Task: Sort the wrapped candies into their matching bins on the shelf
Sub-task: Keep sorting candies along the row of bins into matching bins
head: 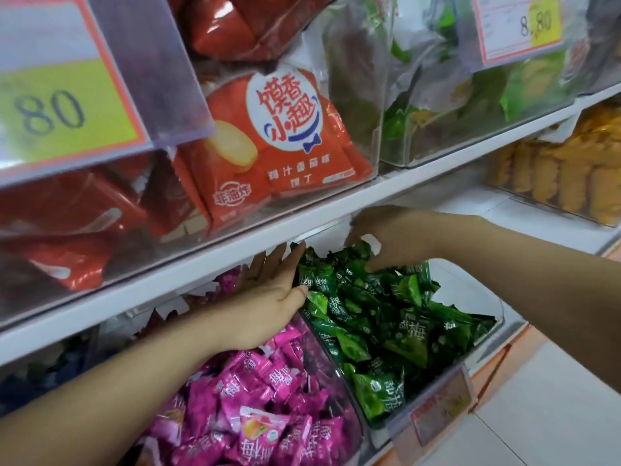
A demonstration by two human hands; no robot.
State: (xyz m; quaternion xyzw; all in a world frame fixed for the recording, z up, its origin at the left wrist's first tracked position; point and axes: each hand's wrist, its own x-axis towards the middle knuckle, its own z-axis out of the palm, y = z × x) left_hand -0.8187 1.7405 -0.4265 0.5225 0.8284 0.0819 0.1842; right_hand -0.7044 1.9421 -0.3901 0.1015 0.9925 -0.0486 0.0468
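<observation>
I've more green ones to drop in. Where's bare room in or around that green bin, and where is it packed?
Bare: the green bin's right side, between the green candies and its clear wall; also white shelf between that bin and the yellow snacks. Packed: pink candies fill their bin, and the left hand and right hand crowd the green heap's back.

Glossy, crinkled green candies (379, 317) and pink candies (268, 398) fill clear, smooth plastic bins (484, 358).

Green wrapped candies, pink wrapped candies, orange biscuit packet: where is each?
Green wrapped candies (386, 317): head view, middle of the heap.
Pink wrapped candies (255, 398): head view, middle of the heap.
Orange biscuit packet (282, 112): head view, its round white label.
</observation>
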